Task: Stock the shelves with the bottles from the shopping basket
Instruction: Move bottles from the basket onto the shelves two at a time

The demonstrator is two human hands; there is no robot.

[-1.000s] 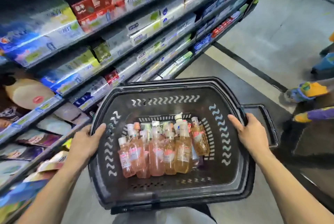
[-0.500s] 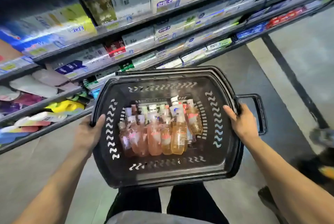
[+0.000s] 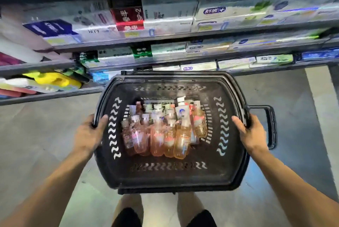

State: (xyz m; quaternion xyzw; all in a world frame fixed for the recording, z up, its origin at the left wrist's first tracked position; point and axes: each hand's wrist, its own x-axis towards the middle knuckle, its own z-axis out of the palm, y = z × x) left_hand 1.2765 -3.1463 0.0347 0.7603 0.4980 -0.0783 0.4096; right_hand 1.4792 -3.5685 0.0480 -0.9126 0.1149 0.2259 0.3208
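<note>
Since I've swung from along the aisle to square-on with the shelves [image 3: 165, 35], the basket [image 3: 176, 181] hangs before them; left hand [image 3: 89, 135] and right hand [image 3: 252, 133] grip its side rims, bottles [image 3: 165, 135] all inside, unstocked.

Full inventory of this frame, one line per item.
shopping basket: one, black, centre
bottles: about a dozen, blurred, pink and orange, in the basket
pump bottle: one, white, among them, far side
shelves: several tiers, grey, ahead
boxes: many, mostly white, on the shelves
red box: one, upper tier
yellow packs: few, low left tier
floor: grey
legs: two, below the basket
left hand: grips left rim
right hand: grips right rim
</note>
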